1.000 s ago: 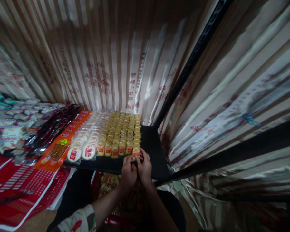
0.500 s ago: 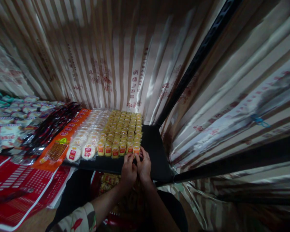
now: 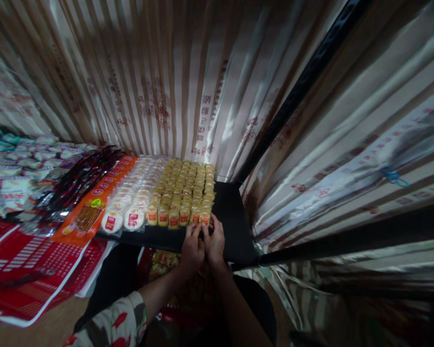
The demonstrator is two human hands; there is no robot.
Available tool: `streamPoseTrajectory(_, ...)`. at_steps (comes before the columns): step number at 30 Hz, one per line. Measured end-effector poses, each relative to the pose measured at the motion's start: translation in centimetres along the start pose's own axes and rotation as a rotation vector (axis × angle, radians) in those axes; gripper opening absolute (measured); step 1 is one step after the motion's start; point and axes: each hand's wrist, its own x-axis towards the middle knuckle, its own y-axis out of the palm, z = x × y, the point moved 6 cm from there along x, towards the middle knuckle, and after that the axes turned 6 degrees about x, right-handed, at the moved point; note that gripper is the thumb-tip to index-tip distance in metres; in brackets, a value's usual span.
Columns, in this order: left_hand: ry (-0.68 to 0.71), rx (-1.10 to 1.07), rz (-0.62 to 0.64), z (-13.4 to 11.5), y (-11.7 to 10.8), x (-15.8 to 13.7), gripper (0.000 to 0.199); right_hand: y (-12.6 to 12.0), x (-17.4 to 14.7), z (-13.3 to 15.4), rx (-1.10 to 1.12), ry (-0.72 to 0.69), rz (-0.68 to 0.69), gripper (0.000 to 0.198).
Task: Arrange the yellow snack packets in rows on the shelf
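Observation:
Several rows of small yellow snack packets (image 3: 173,218) with red labels stand on a black shelf (image 3: 231,217). My left hand (image 3: 193,248) and my right hand (image 3: 214,243) are together at the front end of the rightmost row. The fingers of both are closed around the front yellow packet (image 3: 204,218) there, the left at its lower left and the right along its right side. Its lower part is hidden by my fingertips. Left of the yellow rows lie two rows of round white crackers (image 3: 133,219) in clear wrappers.
Further left are an orange snack bag (image 3: 83,217), dark shiny packets (image 3: 72,188) and white packets (image 3: 14,188). Red baskets (image 3: 39,274) stand lower left. Below the shelf, more yellow packets (image 3: 164,260) sit between my legs. A black post (image 3: 285,111) rises before striped sheeting (image 3: 181,86).
The view has tilted slightly, so the shelf and goods appear a little higher. Both hands remain at the same front packet, with hardly any movement.

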Motion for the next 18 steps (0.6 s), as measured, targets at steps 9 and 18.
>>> streamPoseTrajectory(9,0.072,-0.013,0.002,0.6,-1.8,-4.5,0.042,0.1,-0.4,-0.2,-0.032,-0.014,0.029,0.056)
streamPoseTrajectory(18,-0.092,0.067,0.101,5.3,-4.0,-9.0,0.033,-0.8,-1.6,1.2,-0.012,-0.043,-0.086,0.062)
